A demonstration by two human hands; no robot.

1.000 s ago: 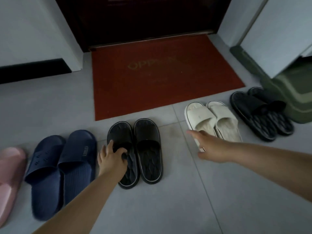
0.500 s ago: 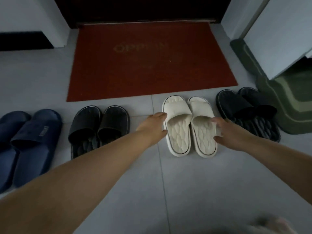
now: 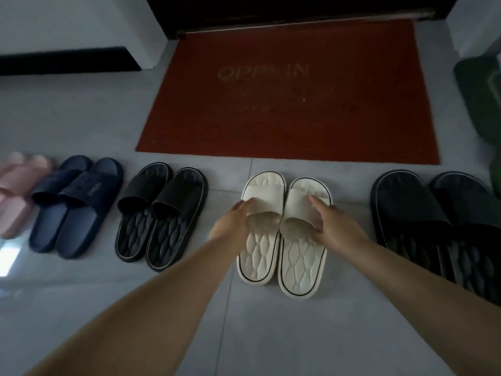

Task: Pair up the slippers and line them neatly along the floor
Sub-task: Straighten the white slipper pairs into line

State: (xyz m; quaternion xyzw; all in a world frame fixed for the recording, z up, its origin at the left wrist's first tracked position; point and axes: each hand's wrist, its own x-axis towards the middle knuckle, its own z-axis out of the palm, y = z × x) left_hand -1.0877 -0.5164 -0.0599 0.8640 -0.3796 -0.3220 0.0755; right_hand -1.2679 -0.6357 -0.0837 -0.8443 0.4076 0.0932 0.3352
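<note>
Hands (image 3: 233,223) flanking white slippers (image 3: 282,234)

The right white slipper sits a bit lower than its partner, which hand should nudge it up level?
The right hand. It is already on the right white slipper, over its strap, while the left hand rests on the left white slipper, across the pair.

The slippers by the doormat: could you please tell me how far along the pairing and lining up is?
Mostly done. The navy pair, the black pair and the large dark pair sit side by side in a row along the floor; a pink pair lies at the left edge. In hand: the left hand and right hand rest on the white pair, whose heels are uneven. Left: straightening those.
</note>
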